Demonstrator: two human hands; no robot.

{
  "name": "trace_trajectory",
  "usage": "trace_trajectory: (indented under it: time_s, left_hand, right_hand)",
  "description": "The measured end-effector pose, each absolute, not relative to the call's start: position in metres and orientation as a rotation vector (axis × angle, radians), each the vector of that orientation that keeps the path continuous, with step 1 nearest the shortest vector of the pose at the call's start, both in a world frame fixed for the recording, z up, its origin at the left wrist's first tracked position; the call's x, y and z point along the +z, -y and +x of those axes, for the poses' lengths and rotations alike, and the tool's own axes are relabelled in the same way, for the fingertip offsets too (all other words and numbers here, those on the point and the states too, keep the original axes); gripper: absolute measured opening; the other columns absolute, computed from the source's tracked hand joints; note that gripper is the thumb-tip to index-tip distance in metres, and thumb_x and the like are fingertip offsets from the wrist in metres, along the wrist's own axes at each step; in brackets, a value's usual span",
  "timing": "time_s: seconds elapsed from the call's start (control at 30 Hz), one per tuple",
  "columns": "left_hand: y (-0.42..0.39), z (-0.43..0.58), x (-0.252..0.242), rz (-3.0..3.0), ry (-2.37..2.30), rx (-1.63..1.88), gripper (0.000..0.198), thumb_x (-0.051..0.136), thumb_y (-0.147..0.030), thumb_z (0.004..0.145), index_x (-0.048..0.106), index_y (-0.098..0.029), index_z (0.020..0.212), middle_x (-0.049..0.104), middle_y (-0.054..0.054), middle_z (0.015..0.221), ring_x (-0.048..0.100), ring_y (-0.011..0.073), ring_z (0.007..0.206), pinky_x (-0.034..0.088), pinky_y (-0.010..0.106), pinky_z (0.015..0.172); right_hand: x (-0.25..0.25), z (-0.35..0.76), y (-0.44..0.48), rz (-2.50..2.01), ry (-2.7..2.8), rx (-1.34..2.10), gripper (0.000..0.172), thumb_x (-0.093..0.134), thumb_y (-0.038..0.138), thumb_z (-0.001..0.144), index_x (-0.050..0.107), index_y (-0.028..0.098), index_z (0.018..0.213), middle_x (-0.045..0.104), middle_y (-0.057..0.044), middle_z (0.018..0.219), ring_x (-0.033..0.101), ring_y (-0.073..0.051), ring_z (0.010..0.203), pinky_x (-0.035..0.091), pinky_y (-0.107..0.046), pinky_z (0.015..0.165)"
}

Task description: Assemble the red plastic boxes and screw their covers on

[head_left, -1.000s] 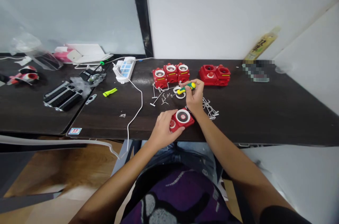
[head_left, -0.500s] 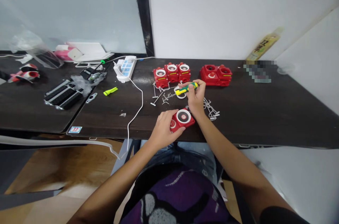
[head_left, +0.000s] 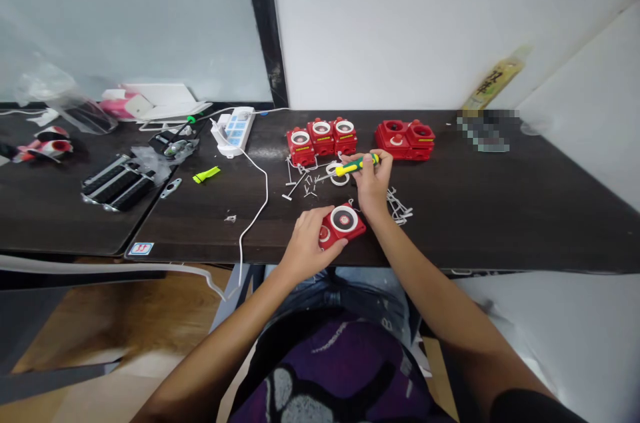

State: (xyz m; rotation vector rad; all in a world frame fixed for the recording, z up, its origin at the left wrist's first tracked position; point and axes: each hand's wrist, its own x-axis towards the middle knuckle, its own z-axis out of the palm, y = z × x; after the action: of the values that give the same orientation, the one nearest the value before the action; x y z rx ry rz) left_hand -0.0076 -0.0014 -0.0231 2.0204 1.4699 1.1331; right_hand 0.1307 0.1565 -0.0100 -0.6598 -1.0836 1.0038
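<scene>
My left hand point(head_left: 311, 236) is closed around the side of a red box point(head_left: 356, 230) with a white ring and a dark round centre, near the table's front edge. In my right hand point(head_left: 374, 186) is a screwdriver point(head_left: 357, 165) with a green and yellow handle. Its shaft points left over a small pile of screws point(head_left: 311, 187). A loose white ring point(head_left: 338, 174) lies just under the screwdriver. White T-shaped rods point(head_left: 399, 206) lie right of my right hand, partly hidden behind it.
Several red boxes with white rings point(head_left: 321, 136) stand behind the screws. More red boxes without rings point(head_left: 405, 140) sit right of them. A white power strip point(head_left: 235, 133), its cable, a yellow-green strip point(head_left: 206, 174) and black rollers point(head_left: 120, 181) are on the left.
My right hand and the screwdriver have shifted slightly right relative to the red boxes, its tip staying near the screws. My left hand keeps hold of the red box. The view has moved slightly.
</scene>
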Motion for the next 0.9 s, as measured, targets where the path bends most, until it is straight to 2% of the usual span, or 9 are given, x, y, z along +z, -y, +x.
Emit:
trace_trajectory:
  time_s: [0.07,0.13,0.23,0.27,0.37,0.43,0.63,0.77,0.9]
  left_hand:
    - [0.002,-0.011,-0.021,2.018,-1.454,1.119,0.062,0.075,-0.034,0.089,0.048,-0.023,0.143,0.062,0.012,0.141,0.059,0.0301,0.126,0.048,0.050,0.111]
    - [0.003,-0.018,-0.018,2.022,-1.409,1.055,0.076,0.079,-0.029,0.083,0.043,-0.025,0.150,0.058,0.013,0.147,0.056,0.0317,0.132,0.046,0.051,0.115]
    - [0.004,-0.032,-0.016,1.975,-1.297,0.913,0.107,0.082,-0.018,0.075,0.023,-0.027,0.163,0.050,0.014,0.157,0.051,0.0335,0.143,0.041,0.053,0.122]
    - [0.004,-0.036,-0.017,1.940,-1.265,0.899,0.109,0.081,-0.017,0.076,0.019,-0.028,0.165,0.049,0.014,0.159,0.051,0.0325,0.143,0.041,0.052,0.122]
    - [0.003,-0.042,-0.020,1.899,-1.283,0.900,0.098,0.083,-0.026,0.081,0.028,-0.029,0.163,0.049,0.013,0.161,0.053,0.0320,0.143,0.043,0.051,0.121]
    - [0.001,-0.041,-0.022,1.932,-1.343,0.908,0.095,0.087,-0.035,0.080,0.036,-0.029,0.159,0.052,0.013,0.158,0.055,0.0331,0.141,0.045,0.051,0.119]
    - [0.003,-0.023,-0.020,2.092,-1.531,0.876,0.091,0.092,-0.052,0.072,0.050,-0.024,0.148,0.070,0.012,0.130,0.066,0.0314,0.110,0.054,0.048,0.099]
    - [0.015,-0.001,-0.019,2.100,-1.919,0.867,0.077,0.089,-0.062,0.072,0.058,-0.017,0.127,0.070,0.013,0.113,0.063,0.0345,0.103,0.052,0.049,0.089]
    - [0.022,0.014,-0.021,2.137,-2.033,0.857,0.075,0.087,-0.074,0.065,0.059,-0.020,0.108,0.068,0.010,0.103,0.063,0.0337,0.097,0.047,0.047,0.085]
  right_hand:
    - [-0.009,0.135,-0.161,-0.659,1.016,0.981,0.032,0.060,0.053,0.099,0.041,0.030,0.108,0.074,0.004,0.091,0.081,-0.018,0.091,0.066,-0.035,0.080]
    - [-0.007,0.140,-0.164,-0.678,0.946,0.944,0.032,0.061,0.053,0.098,0.042,0.030,0.108,0.072,0.005,0.088,0.081,-0.017,0.085,0.065,-0.033,0.075]
    - [-0.004,0.148,-0.167,-0.722,0.840,0.900,0.033,0.060,0.055,0.097,0.045,0.028,0.107,0.069,0.007,0.081,0.076,-0.014,0.068,0.062,-0.027,0.062]
    - [-0.004,0.151,-0.168,-0.739,0.812,0.889,0.033,0.060,0.056,0.096,0.046,0.028,0.105,0.068,0.008,0.078,0.073,-0.012,0.061,0.059,-0.025,0.057]
    - [-0.002,0.154,-0.170,-0.754,0.773,0.898,0.033,0.061,0.056,0.094,0.048,0.027,0.102,0.063,0.009,0.073,0.062,-0.008,0.050,0.049,-0.021,0.046]
    - [0.001,0.155,-0.169,-0.734,0.776,0.942,0.032,0.062,0.055,0.092,0.049,0.028,0.102,0.061,0.009,0.073,0.057,-0.008,0.047,0.044,-0.020,0.042]
    - [0.012,0.155,-0.162,-0.665,0.782,0.973,0.027,0.062,0.051,0.091,0.052,0.027,0.099,0.058,0.009,0.074,0.050,-0.006,0.046,0.040,-0.019,0.042]
    - [0.019,0.158,-0.161,-0.660,0.709,0.918,0.025,0.064,0.048,0.089,0.051,0.026,0.094,0.055,0.010,0.069,0.048,-0.006,0.044,0.039,-0.019,0.042]
    - [0.041,0.171,-0.147,-0.679,0.615,0.856,0.022,0.064,0.044,0.089,0.052,0.025,0.089,0.052,0.010,0.065,0.045,-0.006,0.042,0.034,-0.018,0.039]
